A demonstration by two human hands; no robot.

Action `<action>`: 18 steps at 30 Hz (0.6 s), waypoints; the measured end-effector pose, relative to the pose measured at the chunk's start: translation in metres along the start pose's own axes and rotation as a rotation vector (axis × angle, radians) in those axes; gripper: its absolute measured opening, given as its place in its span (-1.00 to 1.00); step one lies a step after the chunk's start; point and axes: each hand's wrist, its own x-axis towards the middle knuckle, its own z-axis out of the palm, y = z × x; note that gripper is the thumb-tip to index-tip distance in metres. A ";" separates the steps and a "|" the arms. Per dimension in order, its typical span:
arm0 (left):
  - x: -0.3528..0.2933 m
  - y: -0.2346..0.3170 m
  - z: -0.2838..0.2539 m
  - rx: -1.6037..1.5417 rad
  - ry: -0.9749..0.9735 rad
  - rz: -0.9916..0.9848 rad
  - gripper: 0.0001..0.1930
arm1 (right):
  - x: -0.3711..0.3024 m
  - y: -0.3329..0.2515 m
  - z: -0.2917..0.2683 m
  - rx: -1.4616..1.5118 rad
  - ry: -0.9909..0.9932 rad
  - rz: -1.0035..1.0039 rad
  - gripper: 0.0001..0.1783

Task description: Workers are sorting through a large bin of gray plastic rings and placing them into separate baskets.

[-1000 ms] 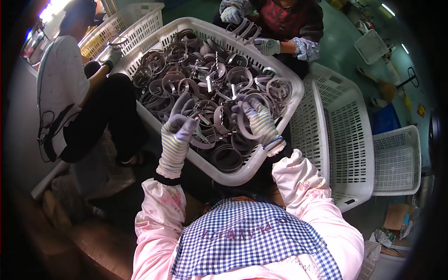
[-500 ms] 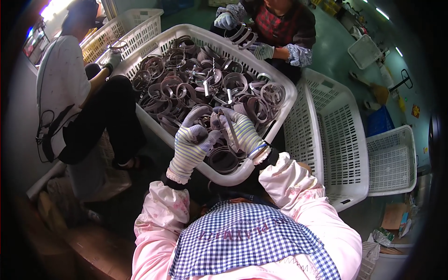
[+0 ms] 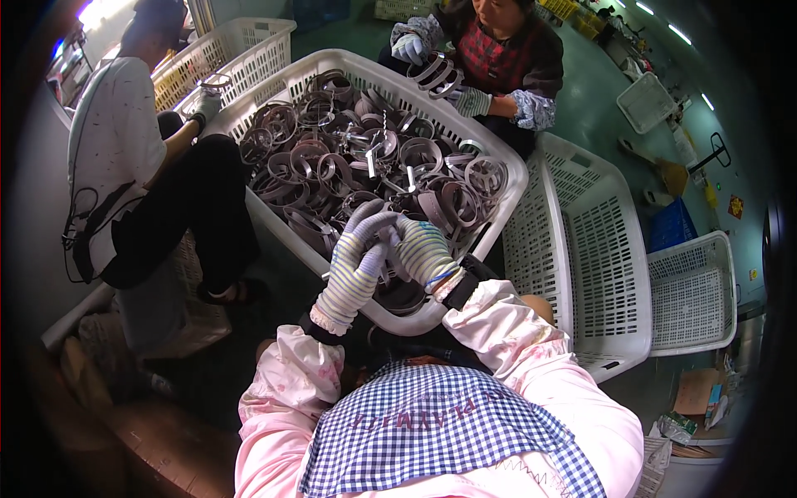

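Observation:
My left hand [image 3: 347, 274] and my right hand [image 3: 425, 256], both in striped gloves with greyish fingers, meet above the near corner of a large white plastic crate [image 3: 520, 178]. The fingers of both are bent and pressed together at the tips. A curved grey metal band is in my right hand, mostly hidden by the gloves; what my left fingers pinch cannot be made out. Below and beyond them the crate is heaped with grey metal rings [image 3: 419, 155]. A pale metal piece with a twisted rod [image 3: 383, 148] lies on the heap.
Across the crate a co-worker's gloved hands [image 3: 471, 101] hold several joined metal rings [image 3: 435, 75]. Another person sits at the left, a gloved hand [image 3: 206, 103] at a ring. White crates [image 3: 610, 274] stand at the right; another [image 3: 249, 37] stands at the back left.
My hands have come closer together, my left moving right and my right turning inward. The metal band that showed in my right hand is now mostly covered by fingers.

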 end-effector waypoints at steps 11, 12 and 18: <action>0.010 0.008 -0.040 0.190 -0.125 -0.157 -0.11 | 0.023 0.044 0.004 0.462 -0.164 0.189 -0.68; 0.009 -0.001 -0.040 0.360 -0.108 -0.141 -0.16 | 0.025 0.049 0.005 0.527 -0.159 0.203 -0.69; 0.007 0.008 -0.016 0.970 -0.228 -0.033 -0.48 | 0.016 0.041 -0.009 0.504 -0.238 0.288 -0.78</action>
